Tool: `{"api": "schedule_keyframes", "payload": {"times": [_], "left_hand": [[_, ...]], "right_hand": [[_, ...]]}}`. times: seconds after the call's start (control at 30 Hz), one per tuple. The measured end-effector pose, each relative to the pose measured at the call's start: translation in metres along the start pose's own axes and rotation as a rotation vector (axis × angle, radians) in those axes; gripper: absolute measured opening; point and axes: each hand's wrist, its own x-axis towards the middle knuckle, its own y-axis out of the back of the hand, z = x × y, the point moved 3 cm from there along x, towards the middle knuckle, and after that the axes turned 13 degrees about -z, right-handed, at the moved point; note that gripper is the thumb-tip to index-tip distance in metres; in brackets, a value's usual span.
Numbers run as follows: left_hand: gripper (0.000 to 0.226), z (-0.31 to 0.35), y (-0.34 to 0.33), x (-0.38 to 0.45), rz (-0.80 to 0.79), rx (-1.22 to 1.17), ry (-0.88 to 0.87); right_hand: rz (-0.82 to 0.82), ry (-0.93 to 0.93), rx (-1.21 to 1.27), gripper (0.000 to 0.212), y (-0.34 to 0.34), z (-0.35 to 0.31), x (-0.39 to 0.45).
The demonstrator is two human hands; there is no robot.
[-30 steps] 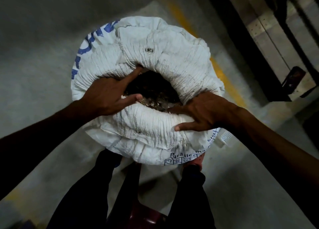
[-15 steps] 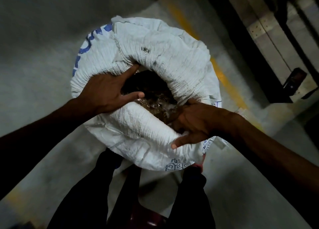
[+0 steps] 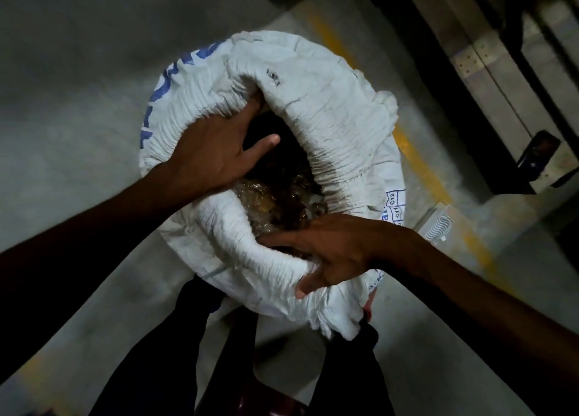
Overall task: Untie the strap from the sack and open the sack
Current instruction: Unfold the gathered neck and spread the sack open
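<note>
Here my left hand point(image 3: 210, 158) rests spread on the far-left rim of the crinkled white woven sack point(image 3: 344, 114), while my right hand point(image 3: 332, 252) grips its near rim, fingers hooked inside.

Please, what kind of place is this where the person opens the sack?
Probably a warehouse or factory floor. The sack stands on a bare grey concrete floor with a painted yellow line, and a dark metal frame runs beside it.

The sack point(image 3: 338, 108) stands on the floor point(image 3: 78, 102) just ahead of the person's legs point(image 3: 175, 353), its mouth open upward — the left hand point(image 3: 213, 155) on its left rim, the right hand point(image 3: 335, 252) on its near-right rim, loose contents point(image 3: 282, 202) inside between them.
</note>
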Motion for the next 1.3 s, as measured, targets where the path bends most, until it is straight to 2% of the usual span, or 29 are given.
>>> {"api": "schedule_keyframes", "payload": {"times": [0.07,0.17,0.2,0.3,0.33,0.43,0.53,0.6,0.7,0.8,0.97,1.1,1.3], "left_hand": [[0.080,0.001,0.004,0.006,0.025,0.047,0.041],[0.070,0.012,0.007,0.008,0.065,0.020,0.037],[0.065,0.017,0.006,0.006,0.075,-0.082,0.019],[0.064,0.027,-0.013,-0.002,0.009,-0.634,-0.021],[0.067,0.027,-0.019,-0.006,-0.011,-0.699,-0.042],[0.073,0.013,-0.031,-0.025,-0.065,-0.470,-0.092],[0.080,-0.009,-0.037,-0.041,-0.103,-0.173,-0.086],[0.085,-0.022,-0.040,-0.047,-0.131,-0.045,-0.084],[0.088,-0.033,-0.036,-0.054,-0.071,0.028,-0.126],[0.087,-0.031,-0.023,-0.057,-0.048,-0.007,-0.107],[0.083,-0.042,-0.007,-0.055,-0.096,-0.041,-0.085],[0.069,-0.055,0.004,-0.059,-0.108,-0.001,-0.079],[0.074,-0.049,0.006,-0.065,-0.078,0.069,-0.134]], "right_hand": [[-0.013,0.011,-0.010,0.089,-0.003,0.000,0.008],[-0.038,0.086,0.023,0.085,-0.009,-0.003,0.021],[-0.047,0.093,0.025,0.083,-0.009,-0.007,0.024],[-0.037,0.090,0.056,0.074,-0.006,-0.013,0.027],[-0.012,0.095,0.078,0.068,-0.004,-0.013,0.026],[0.154,0.119,-0.058,0.053,0.014,-0.005,0.018],[0.271,0.018,-0.417,0.055,0.038,0.017,0.006],[0.271,-0.041,-0.519,0.058,0.049,0.032,-0.002],[0.275,-0.127,-0.616,0.067,0.056,0.045,-0.009],[0.290,-0.212,-0.640,0.072,0.057,0.052,-0.018],[0.409,-0.227,-0.598,0.066,0.061,0.061,-0.033],[0.191,-0.445,-0.687,0.100,0.056,0.072,-0.040],[0.079,-0.535,-0.639,0.120,0.042,0.076,-0.033]]}}
